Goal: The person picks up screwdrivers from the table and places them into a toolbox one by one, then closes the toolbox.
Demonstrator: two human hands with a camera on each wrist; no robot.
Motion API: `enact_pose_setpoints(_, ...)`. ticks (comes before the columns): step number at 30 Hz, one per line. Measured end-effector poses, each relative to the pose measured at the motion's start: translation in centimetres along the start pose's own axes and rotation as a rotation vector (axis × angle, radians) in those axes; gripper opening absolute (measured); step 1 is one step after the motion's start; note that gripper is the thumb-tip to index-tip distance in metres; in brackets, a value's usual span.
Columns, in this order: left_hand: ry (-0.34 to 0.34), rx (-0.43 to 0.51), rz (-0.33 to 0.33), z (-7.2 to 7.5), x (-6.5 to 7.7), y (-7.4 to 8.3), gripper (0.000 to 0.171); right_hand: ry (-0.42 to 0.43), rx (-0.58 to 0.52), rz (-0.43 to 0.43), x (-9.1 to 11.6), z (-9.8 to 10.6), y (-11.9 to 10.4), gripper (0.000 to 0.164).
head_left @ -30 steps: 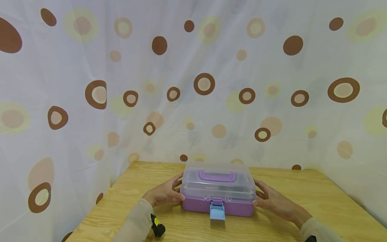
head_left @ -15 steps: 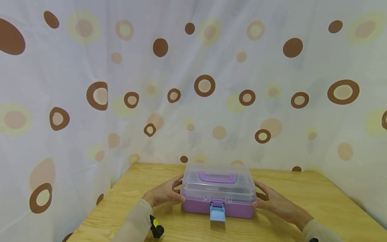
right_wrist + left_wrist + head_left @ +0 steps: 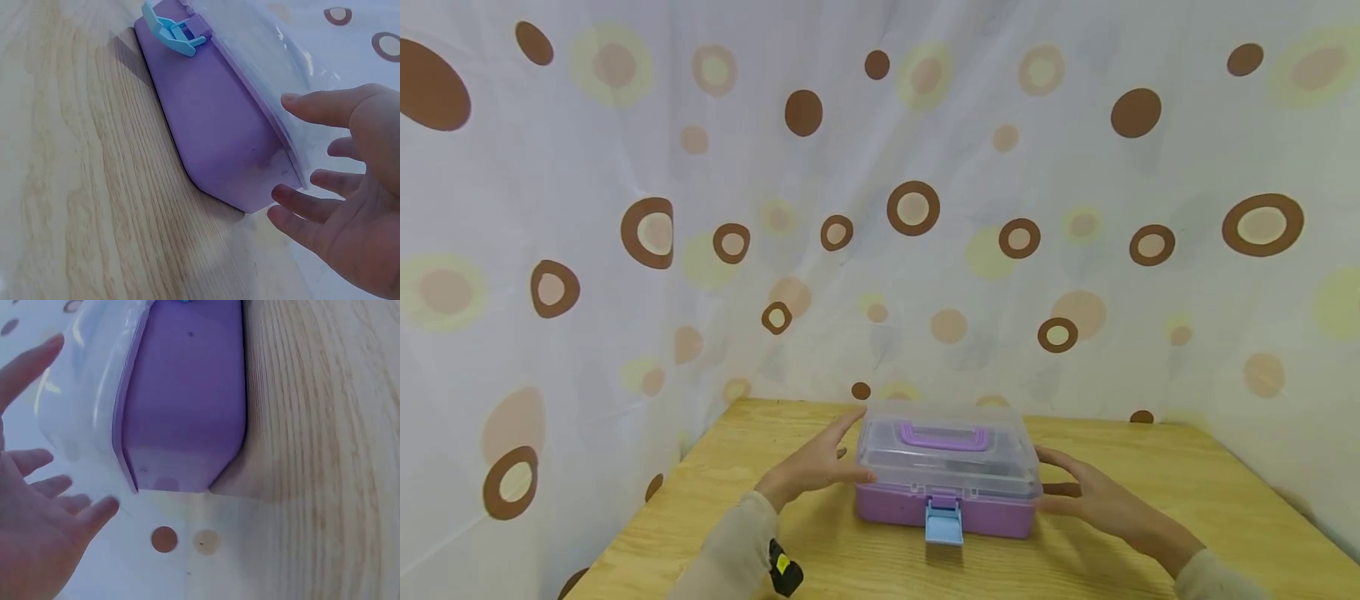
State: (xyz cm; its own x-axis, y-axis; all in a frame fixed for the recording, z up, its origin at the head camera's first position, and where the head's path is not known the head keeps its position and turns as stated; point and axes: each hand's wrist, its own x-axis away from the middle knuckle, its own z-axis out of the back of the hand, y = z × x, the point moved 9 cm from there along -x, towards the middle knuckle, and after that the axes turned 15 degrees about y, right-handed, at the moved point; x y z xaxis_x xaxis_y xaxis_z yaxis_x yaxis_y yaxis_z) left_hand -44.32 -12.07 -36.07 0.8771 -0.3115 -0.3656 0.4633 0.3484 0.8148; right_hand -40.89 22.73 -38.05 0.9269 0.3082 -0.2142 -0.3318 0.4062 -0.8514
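A purple plastic storage box (image 3: pixel 898 507) with a clear lid (image 3: pixel 880 471) sits on the wooden table, lid down. On the lid is a purple carrying handle (image 3: pixel 943 444). The light blue latch (image 3: pixel 943 529) at the front hangs flipped outward. My left hand (image 3: pixel 812 465) is at the box's left end, thumb and fingers spread near the lid. In the left wrist view its fingers stand apart from the purple wall (image 3: pixel 184 394). At the opposite end, my right hand (image 3: pixel 1105 504) has its fingers extended; the right wrist view shows fingertips near the box's corner (image 3: pixel 272 169).
The light wooden table (image 3: pixel 820 558) extends around the box on all sides. A white curtain with brown and yellow circles (image 3: pixel 925 250) hangs behind and along both sides. A black band with a yellow mark (image 3: pixel 785 569) is on the left sleeve.
My left hand has risen along the box's end, its fingers spreading wider toward the lid. The right hand's thumb has come up slightly and its fingers have straightened. The box stays put.
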Motion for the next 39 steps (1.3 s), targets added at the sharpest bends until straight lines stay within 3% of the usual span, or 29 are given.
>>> enact_pose_setpoints(5, 0.089, -0.245, -0.221, -0.3, -0.3, 3.0, 0.1, 0.118, 0.061, 0.038, 0.9, 1.5, -0.9, 0.064)
enact_pose_setpoints(9, 0.102, -0.343, -0.342, -1.5, -0.2, 4.7, 0.09, 0.199, 0.072, 0.016, 1.5, 2.0, -1.4, 0.038)
enact_pose_setpoints(11, 0.087, -0.376, -0.392, -2.2, 0.0, 5.5, 0.086, 0.177, 0.051, 0.007, 1.8, 1.2, -1.6, 0.029)
enact_pose_setpoints(14, 0.056, -0.459, -0.449, -3.5, 0.1, 6.2, 0.081, 0.069, 0.017, 0.006, 2.1, -0.9, -1.9, 0.02)
enact_pose_setpoints(19, 0.045, -0.608, -0.476, -4.7, 0.1, 6.4, 0.079, -0.126, -0.037, 0.029, 2.4, -5.1, -2.4, 0.021)
enact_pose_setpoints(23, 0.065, -0.705, -0.479, -5.2, 0.1, 6.3, 0.082, -0.189, -0.057, 0.046, 1.9, -7.6, -2.5, 0.025)
enact_pose_setpoints(28, 0.079, -0.842, -0.512, -5.9, 0.4, 5.9, 0.092, -0.182, -0.075, -0.037, 1.0, -9.7, -1.6, 0.035)
enact_pose_setpoints(31, 0.083, -0.877, -0.518, -6.2, 0.5, 5.9, 0.099, -0.176, -0.091, -0.069, 0.6, -10.7, -1.2, 0.039)
enact_pose_setpoints(39, 0.108, -0.959, -0.558, -6.4, 0.5, 5.8, 0.107, -0.142, -0.151, -0.102, 0.1, -11.4, -0.7, 0.033)
